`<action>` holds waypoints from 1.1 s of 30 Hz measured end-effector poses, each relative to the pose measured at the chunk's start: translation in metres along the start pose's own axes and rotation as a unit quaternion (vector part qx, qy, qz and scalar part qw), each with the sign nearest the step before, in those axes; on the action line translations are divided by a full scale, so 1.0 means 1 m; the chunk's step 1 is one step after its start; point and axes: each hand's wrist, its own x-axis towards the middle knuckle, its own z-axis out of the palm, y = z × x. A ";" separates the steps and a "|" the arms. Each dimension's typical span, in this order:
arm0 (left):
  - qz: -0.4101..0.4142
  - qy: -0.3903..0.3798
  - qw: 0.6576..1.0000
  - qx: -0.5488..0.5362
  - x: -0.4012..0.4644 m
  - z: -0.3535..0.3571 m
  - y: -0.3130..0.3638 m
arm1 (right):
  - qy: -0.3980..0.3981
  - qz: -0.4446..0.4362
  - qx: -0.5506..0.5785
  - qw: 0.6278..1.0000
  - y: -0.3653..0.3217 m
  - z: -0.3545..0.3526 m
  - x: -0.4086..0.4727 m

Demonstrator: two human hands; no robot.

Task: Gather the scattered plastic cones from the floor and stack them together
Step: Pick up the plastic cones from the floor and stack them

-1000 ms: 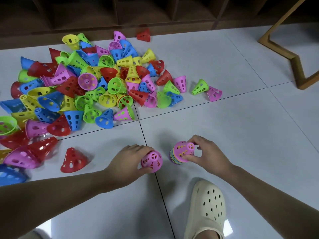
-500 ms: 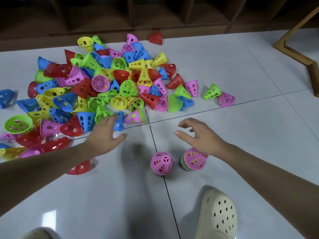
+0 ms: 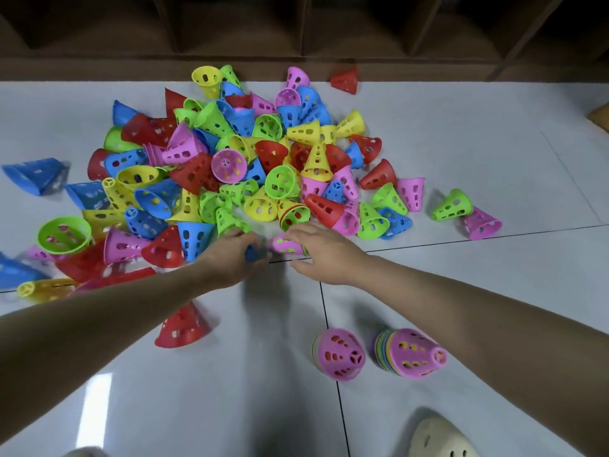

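The left hand (image 3: 230, 258) covers a blue cone (image 3: 253, 253); the right hand (image 3: 321, 255) lies over a pink cone (image 3: 285, 244). Beyond them a heap (image 3: 250, 159) mixes red, yellow, green, blue, pink. The floor (image 3: 461, 159) is pale grey.

Floor (image 3: 461, 133): glossy pale tiles, dark grout lines, a window glare patch near bottom left. Far edge: dark wooden shelf unit (image 3: 296, 34) with open compartments. Tan wooden furniture corner (image 3: 600, 116) at right edge.
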 end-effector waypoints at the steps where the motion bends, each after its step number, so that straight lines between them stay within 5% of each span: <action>1: -0.002 -0.010 1.000 0.013 0.002 0.000 -0.002 | -0.017 0.002 -0.019 1.000 0.002 0.000 0.010; 6: -0.034 0.001 0.999 0.042 0.003 0.004 -0.013 | -0.070 0.071 -0.100 0.990 0.012 0.011 0.040; 12: -0.067 -0.021 0.992 0.107 -0.001 0.003 -0.029 | -0.056 0.161 -0.057 0.984 0.022 0.031 0.029; 20: 0.034 0.038 0.998 -0.034 -0.015 0.000 -0.029 | 0.054 0.204 0.220 0.952 0.022 0.026 0.001; 33: 0.080 0.092 0.960 -0.253 -0.075 -0.018 0.049 | 0.190 0.189 0.374 0.888 0.006 -0.023 -0.063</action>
